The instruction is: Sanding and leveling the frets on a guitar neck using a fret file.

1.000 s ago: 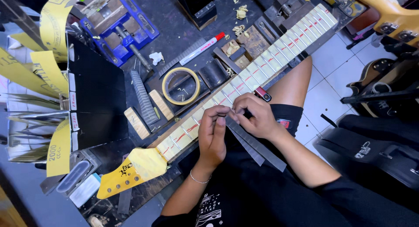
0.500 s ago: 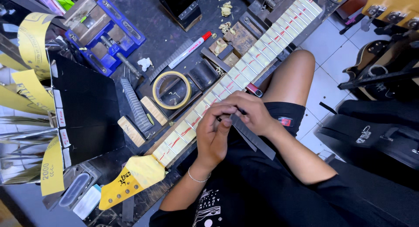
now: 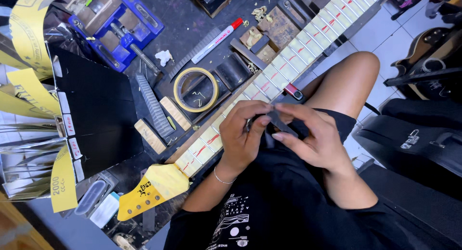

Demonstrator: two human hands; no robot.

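Both hands pinch a thin dark grey strip [image 3: 279, 121] just above the near edge of the guitar neck [image 3: 269, 81]. The left hand [image 3: 245, 134] curls its fingers round the strip's left end; the right hand [image 3: 315, 137] grips it between thumb and forefinger, other fingers loosely spread. The pale neck, taped and marked with red, lies slantwise on the cluttered table [image 3: 187, 24], a ring of tape [image 3: 196, 89] just beyond

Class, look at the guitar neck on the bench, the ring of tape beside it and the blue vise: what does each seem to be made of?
Guitar neck: pale wood, seemingly covered in cream masking tape with red marks between thin metal frets.
Ring of tape: yellowish paper tape, matte, probably on a card core.
Blue vise: painted metal, glossy, with a bare steel screw.
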